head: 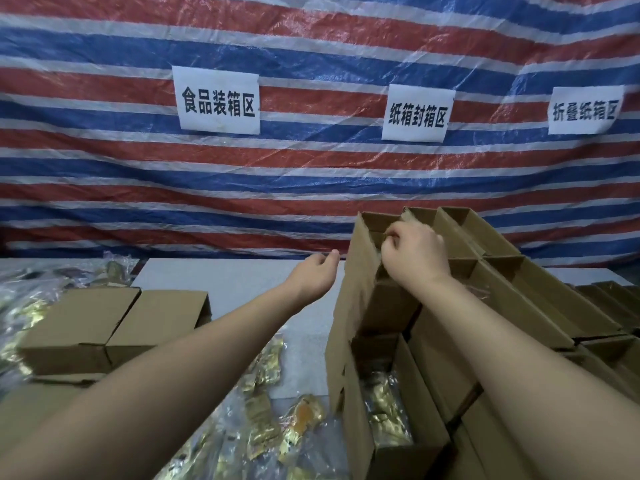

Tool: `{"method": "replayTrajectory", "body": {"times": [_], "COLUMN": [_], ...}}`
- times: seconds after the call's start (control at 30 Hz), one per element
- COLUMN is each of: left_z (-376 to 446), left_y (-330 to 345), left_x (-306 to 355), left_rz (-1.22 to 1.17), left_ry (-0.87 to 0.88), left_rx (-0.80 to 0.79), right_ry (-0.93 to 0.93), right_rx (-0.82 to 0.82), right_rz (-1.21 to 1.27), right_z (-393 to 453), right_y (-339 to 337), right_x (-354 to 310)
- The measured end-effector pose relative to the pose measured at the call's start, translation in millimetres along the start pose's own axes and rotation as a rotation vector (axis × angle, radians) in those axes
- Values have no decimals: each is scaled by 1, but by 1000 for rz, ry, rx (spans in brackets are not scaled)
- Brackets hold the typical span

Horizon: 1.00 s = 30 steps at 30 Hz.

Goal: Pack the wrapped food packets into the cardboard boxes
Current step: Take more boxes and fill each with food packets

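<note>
Brown corrugated cardboard fills the right side of the view: a stack of open cardboard boxes [460, 271] stands on a pale grey table [221, 275], their open mouths facing up and toward the viewer. The right hand [412, 254] sits at the top of the stack with its fingers curled over the rim of the uppermost open box [370, 251], gripping the cardboard edge. The left hand [317, 270] reaches out just left of that box, fingers loosely curled and holding nothing; whether its fingertips touch the box side cannot be told. Low in the stack, one nearer open box [388, 403] holds gold-wrapped food packets [384, 410] inside it. More wrapped food packets in clear and gold film [277, 420] lie loose on the table between the two forearms, and another heap of packets [20, 306] lies at the far left edge. Two closed cardboard boxes [114, 323] stand side by side on the left of the table, touching each other, in front of that heap. Behind everything hangs a red, white and blue striped tarpaulin [311, 174] with three white paper signs [218, 100] bearing black Chinese characters taped across it.
</note>
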<state>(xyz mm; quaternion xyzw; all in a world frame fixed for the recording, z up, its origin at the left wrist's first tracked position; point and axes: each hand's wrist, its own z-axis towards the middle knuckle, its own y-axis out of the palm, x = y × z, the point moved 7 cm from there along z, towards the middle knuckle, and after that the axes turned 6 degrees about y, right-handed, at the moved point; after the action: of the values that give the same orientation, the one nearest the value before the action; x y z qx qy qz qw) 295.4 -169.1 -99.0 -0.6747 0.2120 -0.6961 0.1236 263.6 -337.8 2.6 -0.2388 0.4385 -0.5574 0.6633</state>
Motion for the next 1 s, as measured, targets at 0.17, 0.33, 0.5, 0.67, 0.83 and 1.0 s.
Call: {"method": "replayTrajectory", "body": {"times": [0.17,0.33,0.5,0.67,0.83,1.0], "left_z": [-35,-79,-89,-48,-17,-24], "left_y": [-63,-145,-198,-169,-137,-136], "left_x": [-68,-180,-264,-302,-338,-339], "left_rz": [212,375,785,982,1046,1097], "left_ry": [40,-182,-286,-213,-283,-318], "left_rx": [85,119,118,97,-3,66], "right_ry": [-97,-177,-228,-240,-195,-166], "right_rx": [-100,-347,-550,-707,-782,-823], "right_rz": [283,278,227,147,101,67], "right_z": [-24,-57,-100,-134,-145,-154], "right_y": [36,105,179,236,261,266], "right_x": [-78,-161,-207,-211,-194,-182]}}
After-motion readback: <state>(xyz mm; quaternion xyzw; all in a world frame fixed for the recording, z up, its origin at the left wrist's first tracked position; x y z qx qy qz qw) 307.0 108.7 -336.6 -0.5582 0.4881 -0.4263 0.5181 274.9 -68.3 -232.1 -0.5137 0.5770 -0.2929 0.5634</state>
